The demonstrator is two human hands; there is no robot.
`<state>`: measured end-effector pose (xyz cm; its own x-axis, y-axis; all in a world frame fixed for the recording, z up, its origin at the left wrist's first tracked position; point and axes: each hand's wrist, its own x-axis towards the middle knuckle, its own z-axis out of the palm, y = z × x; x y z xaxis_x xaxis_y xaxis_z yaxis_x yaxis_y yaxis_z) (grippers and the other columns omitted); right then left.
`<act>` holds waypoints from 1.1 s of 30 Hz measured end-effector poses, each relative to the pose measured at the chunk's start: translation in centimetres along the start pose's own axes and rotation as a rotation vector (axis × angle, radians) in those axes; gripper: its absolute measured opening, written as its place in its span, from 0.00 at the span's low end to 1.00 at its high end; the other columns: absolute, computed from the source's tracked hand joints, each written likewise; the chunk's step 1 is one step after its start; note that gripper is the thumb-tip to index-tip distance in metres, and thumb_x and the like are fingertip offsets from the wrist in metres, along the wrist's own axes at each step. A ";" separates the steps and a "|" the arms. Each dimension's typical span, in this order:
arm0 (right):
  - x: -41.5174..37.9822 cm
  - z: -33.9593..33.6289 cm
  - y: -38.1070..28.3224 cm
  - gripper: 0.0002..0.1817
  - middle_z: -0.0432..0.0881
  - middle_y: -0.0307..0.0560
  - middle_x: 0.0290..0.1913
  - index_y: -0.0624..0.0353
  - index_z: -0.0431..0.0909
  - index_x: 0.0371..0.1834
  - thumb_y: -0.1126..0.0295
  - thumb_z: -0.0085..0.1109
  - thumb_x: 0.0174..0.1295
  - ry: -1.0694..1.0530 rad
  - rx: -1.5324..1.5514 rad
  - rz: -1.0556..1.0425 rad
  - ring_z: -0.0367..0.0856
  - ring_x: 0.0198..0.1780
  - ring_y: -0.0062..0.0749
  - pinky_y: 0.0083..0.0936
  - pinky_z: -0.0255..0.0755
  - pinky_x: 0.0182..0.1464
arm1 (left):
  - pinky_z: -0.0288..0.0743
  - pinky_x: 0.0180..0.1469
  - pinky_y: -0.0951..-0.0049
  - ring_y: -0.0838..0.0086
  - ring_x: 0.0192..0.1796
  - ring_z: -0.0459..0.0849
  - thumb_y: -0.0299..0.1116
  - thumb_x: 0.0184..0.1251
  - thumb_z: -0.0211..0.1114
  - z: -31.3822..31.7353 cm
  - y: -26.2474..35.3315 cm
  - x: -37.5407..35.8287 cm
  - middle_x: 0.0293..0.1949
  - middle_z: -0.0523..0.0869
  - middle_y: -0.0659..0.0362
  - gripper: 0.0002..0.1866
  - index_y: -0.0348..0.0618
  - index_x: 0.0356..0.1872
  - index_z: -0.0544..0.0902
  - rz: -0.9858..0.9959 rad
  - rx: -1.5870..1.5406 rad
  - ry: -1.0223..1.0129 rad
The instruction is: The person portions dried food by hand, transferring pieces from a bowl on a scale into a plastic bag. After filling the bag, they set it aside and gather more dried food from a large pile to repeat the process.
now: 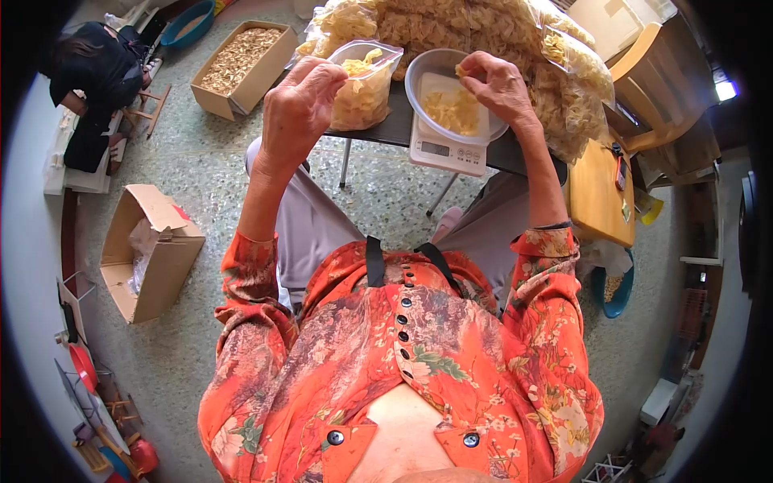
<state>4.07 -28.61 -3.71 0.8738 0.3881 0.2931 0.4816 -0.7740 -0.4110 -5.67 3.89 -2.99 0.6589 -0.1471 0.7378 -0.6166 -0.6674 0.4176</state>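
Observation:
My left hand (302,109) is closed, its fingertips pinching the upper left edge of a clear zip bag (362,105). Pale yellow dried pieces fill the bag, and some show at its open mouth. Above a translucent plastic bowl (415,80), my right hand (501,90) pinches what looks like a small yellow dried piece (460,71), partly covered by the fingers. More yellow dried pieces (452,111) lie inside the bowl. Under the bowl is a white digital scale (451,156) with its display and buttons facing me. Bag and scale stand side by side on a dark table (386,129).
Many filled bags (555,97) are heaped behind the bowl and to its right. A box of brownish pieces (245,60) and an open cardboard box (157,253) sit on the floor at left. Another person (93,72) sits at upper left. A wooden stool (600,193) stands at right.

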 end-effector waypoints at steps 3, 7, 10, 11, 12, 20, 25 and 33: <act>0.3 -1.5 -0.9 0.15 0.91 0.44 0.39 0.58 0.87 0.52 0.69 0.73 0.63 0.076 0.274 0.097 0.89 0.39 0.24 0.23 0.83 0.45 | 0.83 0.42 0.62 0.56 0.40 0.89 0.23 0.66 0.71 0.3 -0.1 -0.3 0.41 0.88 0.52 0.06 0.39 0.43 0.85 -0.071 -0.081 0.030; 1.4 -1.9 -5.2 0.14 0.91 0.43 0.40 0.54 0.87 0.52 0.73 0.74 0.64 0.234 0.584 -0.044 0.88 0.40 0.19 0.19 0.84 0.46 | 0.83 0.46 0.66 0.62 0.42 0.89 0.19 0.66 0.72 0.5 0.3 -0.2 0.40 0.88 0.53 0.07 0.37 0.42 0.87 -0.062 -0.082 0.059; 2.4 -1.6 -10.0 0.13 0.91 0.43 0.40 0.54 0.86 0.51 0.73 0.74 0.63 0.275 0.412 -0.192 0.88 0.38 0.19 0.20 0.85 0.44 | 0.83 0.45 0.66 0.63 0.42 0.89 0.19 0.65 0.72 0.4 0.1 -0.2 0.40 0.88 0.54 0.06 0.37 0.42 0.87 -0.002 -0.109 0.054; 2.8 -0.9 -11.0 0.14 0.91 0.43 0.39 0.53 0.86 0.50 0.72 0.74 0.62 0.284 0.399 -0.262 0.88 0.36 0.20 0.20 0.85 0.41 | 0.83 0.46 0.65 0.62 0.42 0.89 0.19 0.66 0.72 0.4 0.1 -0.2 0.40 0.88 0.53 0.06 0.37 0.42 0.87 -0.005 -0.115 0.045; 3.2 0.0 -11.7 0.13 0.90 0.44 0.38 0.53 0.86 0.50 0.71 0.74 0.62 0.279 0.382 -0.303 0.88 0.34 0.22 0.22 0.83 0.39 | 0.83 0.46 0.65 0.62 0.42 0.89 0.19 0.66 0.72 0.3 0.1 -0.2 0.40 0.88 0.53 0.06 0.37 0.42 0.87 -0.004 -0.109 0.048; 3.2 1.5 -11.9 0.12 0.91 0.50 0.42 0.57 0.89 0.49 0.74 0.69 0.62 0.155 0.400 -0.361 0.90 0.41 0.44 0.31 0.82 0.47 | 0.83 0.46 0.64 0.63 0.45 0.88 0.19 0.66 0.71 0.1 0.2 -0.1 0.44 0.87 0.53 0.06 0.38 0.42 0.86 0.006 -0.048 0.069; 2.1 1.4 -11.4 0.12 0.91 0.51 0.40 0.60 0.89 0.49 0.79 0.65 0.63 0.006 0.416 -0.382 0.90 0.39 0.35 0.29 0.82 0.46 | 0.86 0.48 0.64 0.55 0.48 0.91 0.15 0.68 0.65 0.7 -0.2 -0.1 0.55 0.89 0.53 0.10 0.41 0.45 0.80 0.023 -0.103 0.026; 0.6 -0.7 -4.8 0.08 0.91 0.37 0.41 0.59 0.88 0.51 0.75 0.63 0.73 0.028 0.593 -0.070 0.83 0.35 0.15 0.18 0.79 0.38 | 0.87 0.43 0.62 0.55 0.49 0.93 0.23 0.77 0.62 1.3 -1.4 -0.7 0.49 0.93 0.54 0.08 0.45 0.49 0.74 -0.056 0.013 -0.128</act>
<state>2.20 -25.03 -0.94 0.8404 0.4085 0.3562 0.5005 -0.3327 -0.7993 -4.72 3.95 -4.75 0.7421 -0.2006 0.6395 -0.5724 -0.6862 0.4489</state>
